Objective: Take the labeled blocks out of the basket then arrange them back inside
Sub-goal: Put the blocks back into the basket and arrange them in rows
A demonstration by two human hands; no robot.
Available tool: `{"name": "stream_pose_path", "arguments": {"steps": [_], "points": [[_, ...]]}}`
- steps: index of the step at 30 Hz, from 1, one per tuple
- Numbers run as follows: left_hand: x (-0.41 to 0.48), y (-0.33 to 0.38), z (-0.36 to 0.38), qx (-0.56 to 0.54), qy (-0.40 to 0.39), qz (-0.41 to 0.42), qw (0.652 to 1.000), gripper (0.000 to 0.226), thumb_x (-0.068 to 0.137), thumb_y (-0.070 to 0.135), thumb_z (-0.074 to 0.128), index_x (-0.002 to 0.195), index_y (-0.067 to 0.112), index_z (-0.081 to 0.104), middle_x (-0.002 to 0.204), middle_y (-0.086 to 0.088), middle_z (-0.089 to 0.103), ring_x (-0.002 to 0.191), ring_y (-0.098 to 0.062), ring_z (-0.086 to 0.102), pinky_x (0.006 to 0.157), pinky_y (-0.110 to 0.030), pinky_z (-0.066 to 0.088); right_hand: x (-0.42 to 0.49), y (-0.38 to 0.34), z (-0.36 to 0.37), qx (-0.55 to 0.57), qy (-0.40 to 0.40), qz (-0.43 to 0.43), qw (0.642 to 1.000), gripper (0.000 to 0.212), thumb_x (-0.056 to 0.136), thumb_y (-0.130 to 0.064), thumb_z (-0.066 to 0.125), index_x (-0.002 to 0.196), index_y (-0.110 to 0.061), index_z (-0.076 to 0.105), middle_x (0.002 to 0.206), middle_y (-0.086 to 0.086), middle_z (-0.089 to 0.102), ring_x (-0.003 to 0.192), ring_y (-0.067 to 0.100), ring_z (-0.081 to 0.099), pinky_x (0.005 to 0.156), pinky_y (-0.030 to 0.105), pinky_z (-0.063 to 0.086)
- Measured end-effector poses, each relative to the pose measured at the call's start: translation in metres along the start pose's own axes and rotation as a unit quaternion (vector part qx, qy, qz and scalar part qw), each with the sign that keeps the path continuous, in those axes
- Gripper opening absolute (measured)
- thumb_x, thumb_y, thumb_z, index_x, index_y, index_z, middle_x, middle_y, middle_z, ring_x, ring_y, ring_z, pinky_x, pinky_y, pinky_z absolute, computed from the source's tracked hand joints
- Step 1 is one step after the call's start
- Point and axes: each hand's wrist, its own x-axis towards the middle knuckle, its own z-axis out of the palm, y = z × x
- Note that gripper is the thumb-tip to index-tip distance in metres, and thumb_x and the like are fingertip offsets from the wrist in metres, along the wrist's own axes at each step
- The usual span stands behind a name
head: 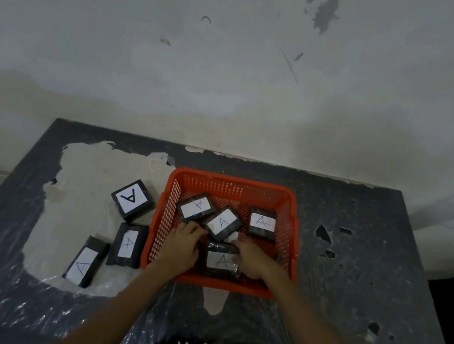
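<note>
both hands in the orange basket (290, 208): left hand (182, 247) curled, contents hidden; right hand (249, 257) fingers bent over the nearest block (222, 261), grip unclear. three more blocks inside beyond, three out on table (350, 272) left, likely mid-unload.

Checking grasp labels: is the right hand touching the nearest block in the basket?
Touching. The head view shows the right hand lying over the right end of the nearest block in the basket.

"A" on each block's white label (133, 199)
</note>
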Motion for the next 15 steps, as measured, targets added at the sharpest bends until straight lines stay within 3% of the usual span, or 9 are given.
{"name": "stream_pose_path", "arguments": {"steps": [2,5,8,11,15], "points": [[0.002,0.007,0.001,-0.037,-0.006,0.053,0.998,0.044,0.084,0.02,0.056,0.128,0.025,0.049,0.132,0.002,0.05,0.123,-0.017,0.042,0.107,-0.036,0.035,-0.001,0.003,-0.011,-0.008,0.017,0.0,1.0,0.027,0.092,-0.006,0.049,0.114,-0.013,0.062,0.125,0.011,0.056,0.114,0.027,0.053,0.102,0.037,0.043],[0.006,0.018,0.006,-0.045,-0.04,0.098,0.993,0.047,0.087,0.024,0.056,0.134,0.026,0.046,0.137,0.001,0.05,0.125,-0.019,0.042,0.107,-0.036,0.034,-0.006,0.017,-0.039,-0.113,0.075,0.036,0.99,0.047,0.084,0.004,0.049,0.121,-0.021,0.06,0.125,0.011,0.057,0.12,0.029,0.048,0.104,0.045,0.042],[0.012,0.025,0.014,-0.016,-0.101,0.114,0.988,0.055,0.085,0.024,0.061,0.136,0.025,0.044,0.142,0.001,0.045,0.126,-0.022,0.038,0.107,-0.037,0.032,-0.013,0.031,-0.054,-0.298,-0.006,0.069,0.952,0.055,0.08,0.003,0.054,0.126,-0.027,0.057,0.13,0.012,0.05,0.124,0.032,0.037,0.106,0.044,0.03],[0.015,0.026,0.017,0.027,-0.107,0.117,0.987,0.058,0.082,0.014,0.061,0.135,0.026,0.044,0.142,0.001,0.044,0.127,-0.023,0.037,0.106,-0.038,0.032,-0.015,0.036,-0.046,-0.431,-0.102,0.017,0.897,0.042,0.081,0.001,0.059,0.117,-0.022,0.063,0.118,0.006,0.062,0.115,0.029,0.047,0.101,0.043,0.028],[0.015,0.023,0.017,0.042,-0.081,0.121,0.988,0.059,0.082,0.002,0.054,0.134,0.027,0.045,0.14,0.002,0.046,0.126,-0.023,0.038,0.103,-0.038,0.035,-0.011,0.033,-0.035,-0.424,-0.11,-0.016,0.899,0.024,0.088,-0.002,0.053,0.106,-0.01,0.067,0.112,0.009,0.067,0.101,0.027,0.061,0.094,0.041,0.041]]}}
